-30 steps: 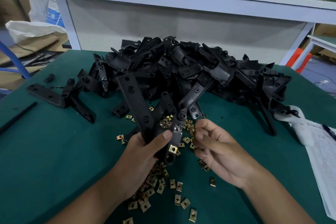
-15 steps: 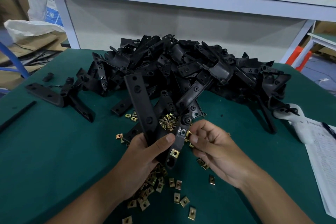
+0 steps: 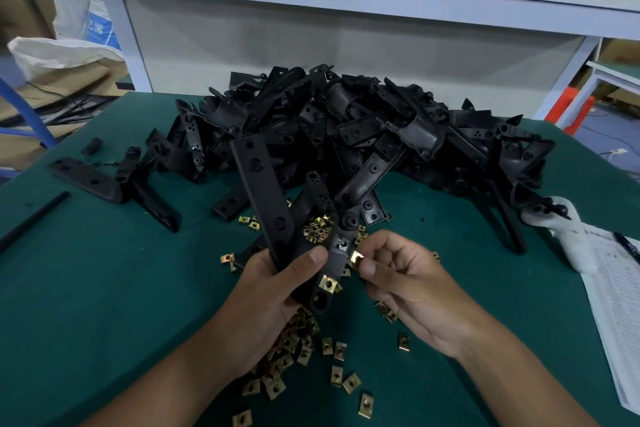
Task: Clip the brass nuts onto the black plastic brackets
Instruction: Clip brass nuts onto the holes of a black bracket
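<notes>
Both hands work low in the middle of the view. Left hand is curled around a black bracket, thumb pressed across its face, holding it tilted up off the green surface. One brass nut already sits clipped near the bracket's lower end. Just to the right, the right hand pinches a second brass nut between thumb and fingertip, touching or nearly touching the bracket's right edge beside an open hole.

By my reading, the step in hand is seating this second nut. It likely needs the clip's mouth lined up with the bracket edge, then a straight push until its hole sits over the bracket's hole, while the left hand braces against the push.

Loose nuts lie scattered under and in front of the hands, so elbows and wrists should stay lifted. Behind, the pile of brackets stands near, leaving little room to push forward. At the far right, a paper sheet lies at the surface's edge.
</notes>
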